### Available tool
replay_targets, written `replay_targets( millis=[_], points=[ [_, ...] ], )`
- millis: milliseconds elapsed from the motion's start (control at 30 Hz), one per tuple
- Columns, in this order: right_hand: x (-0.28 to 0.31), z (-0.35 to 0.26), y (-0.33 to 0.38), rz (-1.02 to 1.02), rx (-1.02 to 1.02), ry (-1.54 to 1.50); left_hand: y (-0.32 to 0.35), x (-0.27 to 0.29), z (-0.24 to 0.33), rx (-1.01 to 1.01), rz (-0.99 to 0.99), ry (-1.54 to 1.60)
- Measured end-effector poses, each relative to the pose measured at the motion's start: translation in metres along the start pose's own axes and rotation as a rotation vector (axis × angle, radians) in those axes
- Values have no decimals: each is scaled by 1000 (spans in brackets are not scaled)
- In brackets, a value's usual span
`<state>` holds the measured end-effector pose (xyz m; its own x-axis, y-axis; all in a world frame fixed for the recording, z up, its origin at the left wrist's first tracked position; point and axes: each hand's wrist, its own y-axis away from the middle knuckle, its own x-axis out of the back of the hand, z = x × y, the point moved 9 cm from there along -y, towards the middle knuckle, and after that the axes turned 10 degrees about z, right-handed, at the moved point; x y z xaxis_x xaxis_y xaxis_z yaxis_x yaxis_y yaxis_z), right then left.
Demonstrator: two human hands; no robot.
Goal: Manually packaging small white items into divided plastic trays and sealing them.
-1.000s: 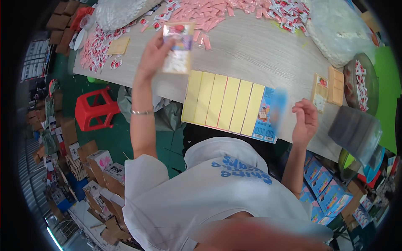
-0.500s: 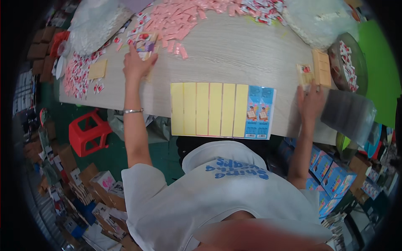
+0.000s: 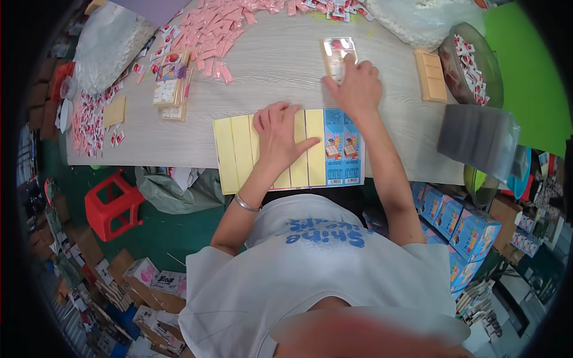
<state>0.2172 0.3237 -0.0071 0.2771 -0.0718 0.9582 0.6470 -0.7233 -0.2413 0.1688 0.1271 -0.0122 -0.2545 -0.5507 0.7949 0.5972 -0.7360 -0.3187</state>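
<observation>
My left hand (image 3: 277, 134) lies palm down with its fingers spread over a flat stack of yellow card strips (image 3: 242, 149). At the right end of those strips, the card shows blue printed panels (image 3: 343, 146). Beyond the card, my right hand (image 3: 358, 89) grips the near part of a shallow pale tray (image 3: 338, 45) with a red picture and whitish contents, its thumb at the left edge and fingers on top. Part of the tray is hidden under the hand. Farther left sits a small stack of similar filled trays (image 3: 170, 89), holding white pieces and a purple packet.
Pink sachets (image 3: 209, 30) are heaped at the back, red-and-white sachets (image 3: 89, 122) at left. Cream empty trays (image 3: 430, 74), a sachet-filled bowl (image 3: 471, 65) and clear plastic covers (image 3: 477, 143) stand right. Bags of white pieces (image 3: 110, 45) lie behind. A red stool (image 3: 113, 203) stands below.
My left hand has left the tray stack and come to the yellow card. My right hand has moved left from beside the cream trays, bringing one tray along. The view has shifted slightly.
</observation>
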Motion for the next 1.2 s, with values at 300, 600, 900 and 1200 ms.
replay_targets(
  millis=[300, 600, 900, 1200],
  points=[
    [34, -21, 78, 135, 463, -391, -7, -8, -7, 43, -45, 60],
    [26, 9, 99, 202, 665, -444, -9, -22, 9, -25, 177, -32],
    [32, 1, 99, 232, 764, -448, -7, -23, 13, -19, 202, -65],
    [28, -3, 86, 177, 718, -512, -10, -24, 15, -20, 195, -70]
  ],
)
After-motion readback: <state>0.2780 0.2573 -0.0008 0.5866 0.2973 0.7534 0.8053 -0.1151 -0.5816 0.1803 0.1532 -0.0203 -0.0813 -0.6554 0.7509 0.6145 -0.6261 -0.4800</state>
